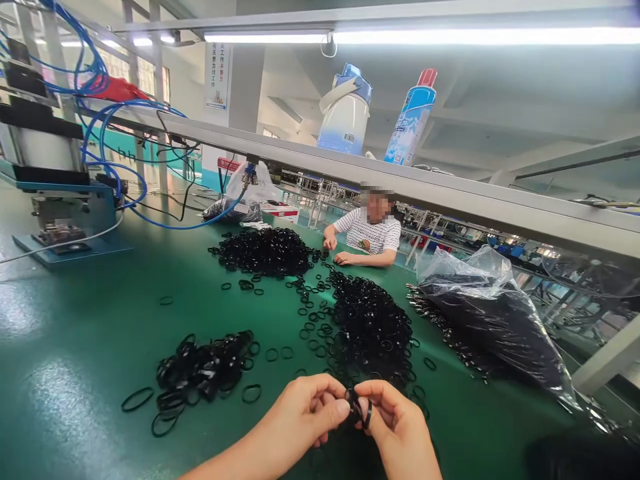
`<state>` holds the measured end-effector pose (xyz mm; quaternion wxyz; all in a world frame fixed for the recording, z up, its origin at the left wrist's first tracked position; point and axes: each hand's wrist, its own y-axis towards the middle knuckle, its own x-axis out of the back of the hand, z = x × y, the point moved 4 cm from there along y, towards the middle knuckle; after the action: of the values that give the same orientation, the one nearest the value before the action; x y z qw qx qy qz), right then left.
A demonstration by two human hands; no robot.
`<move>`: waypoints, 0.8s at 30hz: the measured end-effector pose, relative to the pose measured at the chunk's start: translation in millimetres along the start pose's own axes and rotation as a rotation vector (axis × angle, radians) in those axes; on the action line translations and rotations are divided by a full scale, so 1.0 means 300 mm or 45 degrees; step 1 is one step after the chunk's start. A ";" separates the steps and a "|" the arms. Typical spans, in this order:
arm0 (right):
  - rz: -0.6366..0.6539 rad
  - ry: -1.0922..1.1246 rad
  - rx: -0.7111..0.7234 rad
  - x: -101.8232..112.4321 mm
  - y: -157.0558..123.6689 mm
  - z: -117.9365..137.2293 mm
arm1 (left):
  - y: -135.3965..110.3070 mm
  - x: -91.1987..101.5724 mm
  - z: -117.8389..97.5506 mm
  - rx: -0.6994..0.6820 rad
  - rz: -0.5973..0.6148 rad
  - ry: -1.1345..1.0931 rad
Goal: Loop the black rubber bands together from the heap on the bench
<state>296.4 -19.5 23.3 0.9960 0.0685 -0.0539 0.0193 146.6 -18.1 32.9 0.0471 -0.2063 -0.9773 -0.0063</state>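
Observation:
Small black rings [354, 405] are pinched between my two hands, low in the middle of the view. My left hand [313, 410] grips them from the left with thumb and forefinger. From the right, my right hand [395, 423] closes on them too, with one ring hanging at its thumb. How many rings are held I cannot make out. Just beyond my hands lies a large heap of black rings [370, 320]. A smaller pile of black rings [205, 367] sits to the left, with single rings loose around it.
Across the green table [115, 320] a person [373, 230] handles rings beside another heap [265, 252]. A blue press [60, 200] with air hoses stands at left. A plastic bag [495, 320] of black cords lies at right. A jug [345, 113] and spray can [413, 120] stand above.

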 end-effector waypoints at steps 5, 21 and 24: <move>-0.058 0.005 0.027 -0.002 -0.008 -0.009 | 0.017 -0.002 0.033 0.036 -0.058 -0.151; 0.120 -0.273 -0.027 0.030 0.001 0.000 | 0.037 0.022 0.052 0.020 -0.091 -0.268; 0.118 -0.077 -0.088 0.039 0.001 -0.003 | 0.034 0.023 0.043 0.010 -0.076 -0.264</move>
<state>308.1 -18.9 23.7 0.9937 0.0321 -0.0876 0.0613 143.3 -5.5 20.5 -0.0538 -0.1765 -0.9827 0.0175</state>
